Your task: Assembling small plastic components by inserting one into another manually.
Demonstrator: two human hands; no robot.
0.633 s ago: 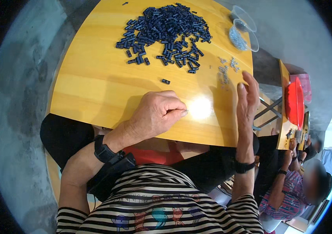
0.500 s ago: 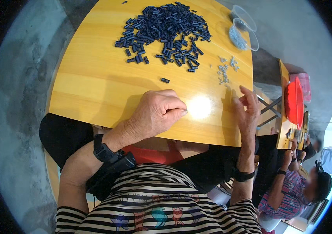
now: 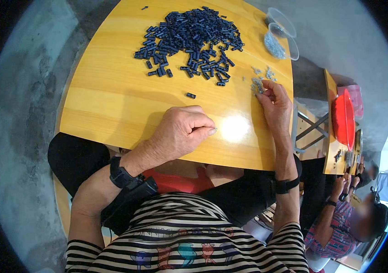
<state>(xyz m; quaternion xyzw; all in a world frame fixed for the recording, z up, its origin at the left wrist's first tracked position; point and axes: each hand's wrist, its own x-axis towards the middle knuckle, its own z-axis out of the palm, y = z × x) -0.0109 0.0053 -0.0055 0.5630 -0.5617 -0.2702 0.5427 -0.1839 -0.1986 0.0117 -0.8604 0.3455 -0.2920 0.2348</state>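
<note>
My left hand [image 3: 184, 128] is closed over the near middle of the table, thumb and forefinger pinched together. A tiny bit of something shows at their tips, too small to name. My right hand [image 3: 276, 102] is at the small heap of silvery metal pieces [image 3: 257, 84] on the right. Its thumb and fingers are curved and apart, with the tips at the heap's near edge. One black block with holes [image 3: 191, 95] lies alone beyond my left hand. Farther off spreads a big pile of similar black blocks [image 3: 198, 34].
Two clear plastic tubs stand at the table's far right edge; the nearer tub [image 3: 274, 45] holds small silvery pieces. To the right, a second table [image 3: 328, 136] carries a red basin [image 3: 343, 119]. A co-worker [image 3: 335, 227] sits beside it.
My right hand has moved forward and slightly left to the silvery pieces. My left hand keeps its pinch and has barely moved. The view has shifted slightly.
</note>
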